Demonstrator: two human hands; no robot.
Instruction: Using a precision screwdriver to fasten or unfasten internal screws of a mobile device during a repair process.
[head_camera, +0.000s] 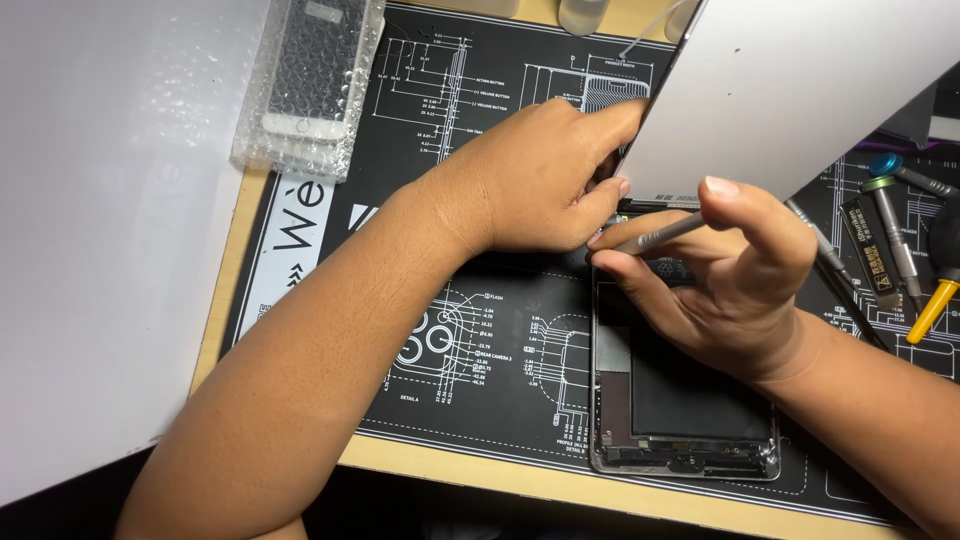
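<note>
Opened tablet (680, 400) flat on black mat (480, 360), lifted screen (800, 90) tilted up behind. Left hand (530, 180) curled at screen's lower edge, fingertips pinching there. Right hand (730, 270) closed around thin metal tool (665, 235), tip at tablet's top edge. Screwdrivers (900, 230) lying right.

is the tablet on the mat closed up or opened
Opened. The grey tablet body lies on the black printed mat with its insides bare; the left hand holds the white screen panel lifted.
</note>
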